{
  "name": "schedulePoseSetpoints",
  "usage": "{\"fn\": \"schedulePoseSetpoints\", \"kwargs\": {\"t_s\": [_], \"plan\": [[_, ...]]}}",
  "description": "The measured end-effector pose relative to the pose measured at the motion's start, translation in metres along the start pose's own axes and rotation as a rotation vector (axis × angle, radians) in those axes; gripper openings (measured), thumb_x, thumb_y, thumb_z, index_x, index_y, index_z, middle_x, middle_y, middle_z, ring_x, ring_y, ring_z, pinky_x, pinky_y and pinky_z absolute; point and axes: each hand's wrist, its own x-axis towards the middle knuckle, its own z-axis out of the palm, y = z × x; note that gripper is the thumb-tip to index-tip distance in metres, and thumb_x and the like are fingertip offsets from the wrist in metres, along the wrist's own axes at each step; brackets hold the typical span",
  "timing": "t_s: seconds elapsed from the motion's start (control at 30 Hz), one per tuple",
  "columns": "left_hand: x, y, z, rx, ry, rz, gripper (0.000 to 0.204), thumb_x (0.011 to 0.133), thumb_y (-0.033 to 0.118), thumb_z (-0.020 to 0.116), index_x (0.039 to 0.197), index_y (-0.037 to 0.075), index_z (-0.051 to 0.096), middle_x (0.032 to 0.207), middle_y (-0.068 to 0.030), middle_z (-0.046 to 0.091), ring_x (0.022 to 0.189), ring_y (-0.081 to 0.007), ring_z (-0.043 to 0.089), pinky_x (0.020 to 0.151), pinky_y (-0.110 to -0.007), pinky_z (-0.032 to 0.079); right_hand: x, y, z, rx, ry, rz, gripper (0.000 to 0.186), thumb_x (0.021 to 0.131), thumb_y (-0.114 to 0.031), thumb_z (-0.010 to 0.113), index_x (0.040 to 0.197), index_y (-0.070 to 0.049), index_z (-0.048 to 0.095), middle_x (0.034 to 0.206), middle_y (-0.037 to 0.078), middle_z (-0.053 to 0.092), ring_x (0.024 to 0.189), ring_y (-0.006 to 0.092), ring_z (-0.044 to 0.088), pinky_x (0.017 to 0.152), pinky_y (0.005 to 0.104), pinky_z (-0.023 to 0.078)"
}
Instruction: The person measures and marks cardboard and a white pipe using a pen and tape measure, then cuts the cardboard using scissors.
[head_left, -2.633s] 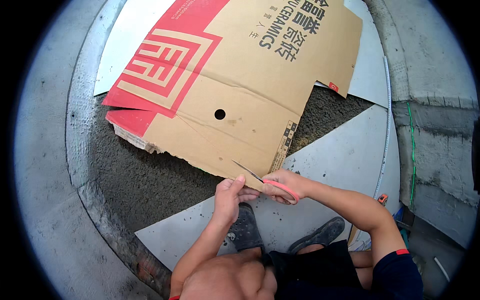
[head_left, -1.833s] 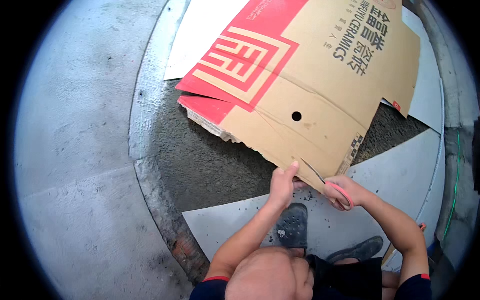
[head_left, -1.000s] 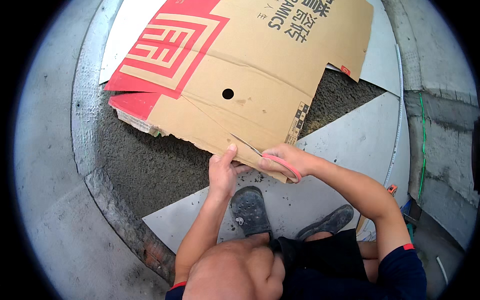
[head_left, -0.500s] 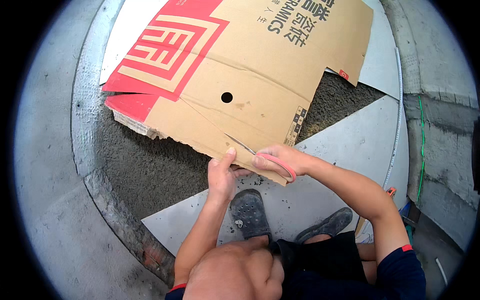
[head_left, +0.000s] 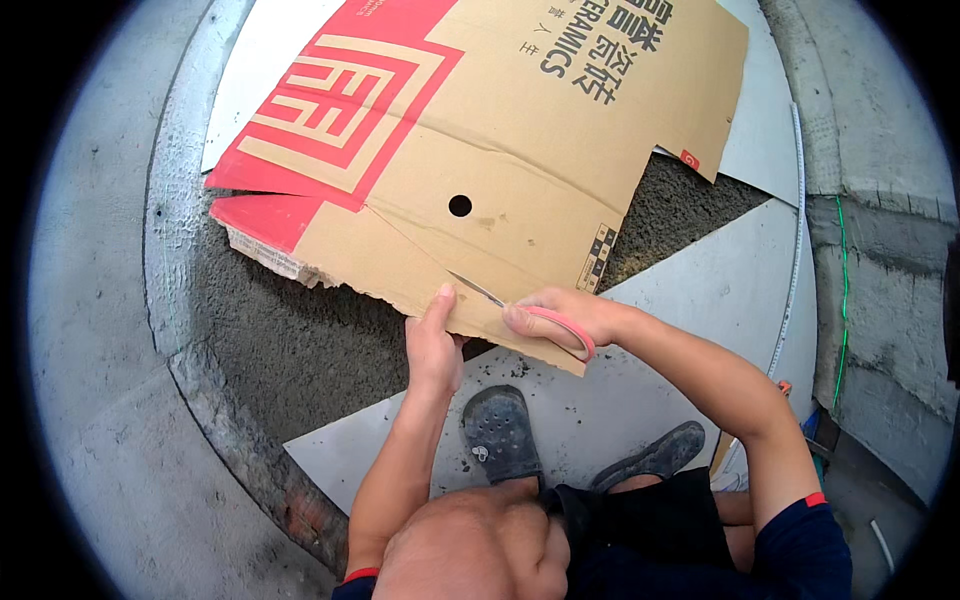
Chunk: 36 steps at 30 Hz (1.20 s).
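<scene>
A large brown cardboard sheet [head_left: 540,160] with red printing and a round hole slants across the upper middle. My right hand [head_left: 560,318] is closed around the pink handles of a pair of scissors [head_left: 482,291]. The blades lie in the cardboard near its torn lower edge, pointing up and left, at the end of a thin line running from the red print. Left of the blades, my left hand [head_left: 436,345] pinches that lower edge, thumb on top and fingers hidden underneath.
Grey mortar [head_left: 310,360] shows beneath the cardboard, with light grey tiles [head_left: 720,290] around it. A raised concrete curb [head_left: 180,250] curves along the left. A green line [head_left: 843,300] runs down the right, past a measuring strip [head_left: 795,240]. My feet wear dark clogs [head_left: 500,430].
My left hand has shifted slightly left along the cardboard edge. The sheet has moved slightly down and right, while the scissors stay in nearly the same place.
</scene>
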Motion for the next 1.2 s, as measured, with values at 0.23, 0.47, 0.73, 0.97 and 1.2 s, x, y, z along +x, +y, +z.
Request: {"fn": "schedulePoseSetpoints", "kwargs": {"t_s": [0.23, 0.47, 0.73, 0.97, 1.2], "plan": [[-0.002, 0.003, 0.000, -0.012, -0.017, -0.003, 0.045, 0.100, 0.022, 0.055, 0.138, -0.001, 0.046, 0.127, -0.0137, 0.060, 0.111, -0.0240, 0.064, 0.089, -0.041, 0.056, 0.001, 0.005, 0.005, -0.059, 0.050, -0.008, 0.067, 0.101, -0.065, 0.041, 0.085, -0.003, 0.060, 0.072, 0.004, 0.055, 0.071, 0.0145, 0.051, 0.067, 0.0339, 0.046], [-0.003, 0.003, 0.000, -0.022, -0.049, -0.039, 0.048, 0.101, 0.024, 0.056, 0.142, 0.004, 0.043, 0.130, -0.0098, 0.058, 0.115, -0.0234, 0.060, 0.092, -0.044, 0.052, 0.013, 0.004, -0.001, -0.007, 0.015, -0.008, 0.065, 0.101, -0.063, 0.043, 0.083, -0.003, 0.059, 0.070, 0.003, 0.052, 0.069, 0.0142, 0.047, 0.065, 0.0345, 0.045], [-0.002, 0.004, 0.000, -0.029, -0.053, -0.023, 0.050, 0.101, 0.025, 0.055, 0.143, 0.003, 0.040, 0.129, -0.0115, 0.057, 0.112, -0.0224, 0.062, 0.089, -0.040, 0.055, 0.011, 0.001, 0.000, -0.103, 0.045, -0.014, 0.066, 0.101, -0.063, 0.043, 0.086, -0.003, 0.063, 0.073, 0.005, 0.058, 0.073, 0.0154, 0.054, 0.067, 0.0347, 0.047], [-0.006, 0.009, 0.002, -0.029, -0.053, -0.078, 0.049, 0.101, 0.027, 0.054, 0.143, 0.004, 0.043, 0.130, -0.0101, 0.058, 0.114, -0.0228, 0.060, 0.089, -0.042, 0.052, 0.013, -0.014, -0.006, -0.020, 0.055, -0.018, 0.079, 0.097, -0.074, 0.037, 0.092, -0.002, 0.068, 0.081, 0.009, 0.066, 0.076, 0.0179, 0.059, 0.070, 0.0341, 0.049], [-0.005, 0.009, 0.002, -0.053, -0.054, -0.086, 0.046, 0.101, 0.028, 0.054, 0.140, 0.004, 0.046, 0.127, -0.0105, 0.060, 0.113, -0.0229, 0.061, 0.089, -0.042, 0.053, 0.018, -0.023, -0.005, -0.037, 0.062, 0.018, 0.080, 0.096, -0.074, 0.040, 0.102, -0.001, 0.071, 0.087, 0.012, 0.069, 0.083, 0.0199, 0.064, 0.075, 0.0349, 0.051]]}}
